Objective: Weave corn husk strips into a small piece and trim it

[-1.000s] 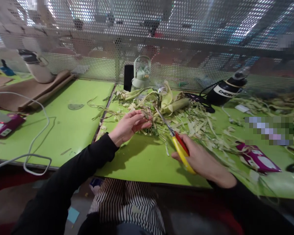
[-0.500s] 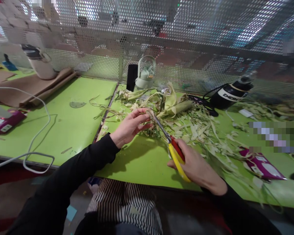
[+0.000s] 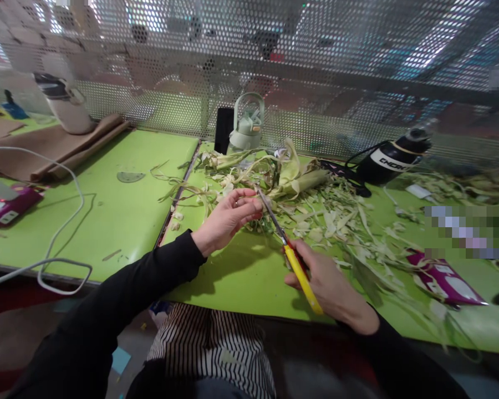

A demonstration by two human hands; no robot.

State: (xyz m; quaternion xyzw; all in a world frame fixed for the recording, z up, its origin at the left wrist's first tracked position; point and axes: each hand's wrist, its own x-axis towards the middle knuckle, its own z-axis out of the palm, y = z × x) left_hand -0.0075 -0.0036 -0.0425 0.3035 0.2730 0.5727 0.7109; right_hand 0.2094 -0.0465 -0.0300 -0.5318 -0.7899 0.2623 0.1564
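Gripping scissors [image 3: 291, 256] tight in right hand [image 3: 325, 281]. Pinching left hand [image 3: 227, 220] nearly closed by the blades [image 3: 273, 217], can't tell on what. With many husk bits [image 3: 331, 215] seemingly cut across table [image 3: 247, 288], 1 big husk [image 3: 304, 182] left mostly whole.

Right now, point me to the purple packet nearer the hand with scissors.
The right-side packet, past the right hand and beside the plant scraps; the other packet lies at far left.
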